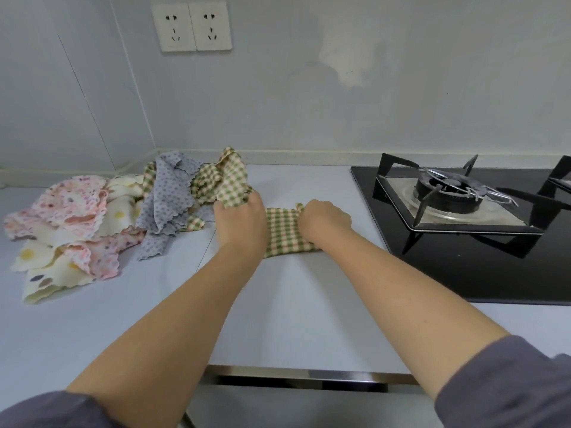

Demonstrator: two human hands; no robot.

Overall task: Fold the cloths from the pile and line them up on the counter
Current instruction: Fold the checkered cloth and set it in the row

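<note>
Pale blue-grey tabletop (293, 304), smooth and matt, running back to a low upstand and a pale wall (309, 103) with a lighter patch on it. Two white sockets (191, 27) side by side high on that wall. Black glass hob (463, 273) set into the right of the tabletop, with one burner (448, 189) under a black pan support (398, 164); part of a second support (560, 177) cut off at the right edge. Metal strip (309, 373) along the near edge.

Green checked cloth (282, 230) lying on the tabletop in the middle, just left of the hob, stretched as a narrow band between both hands. Left hand (244, 217) at its left end, fingers curled down, grip clamped on the checked fabric, a paler checked flap standing up behind the knuckles. Right hand (324, 220) at its right end, fist closed, grip clamped on a bunched corner. Hard to tell whether the raised flap belongs to the same cloth or to the heap.

Pile (92, 227) to the left of the left hand, touching the flap, loose and crumpled: pink floral cloth (77, 205), cream spotted cloth (46, 273), grey dotted cloth (167, 193), more green check (207, 183) at the back. Four patterns in all; exact number of cloths not countable from the folds.

Two bare forearms, two grey sleeves (509, 381) pushed up at the bottom corners
</note>
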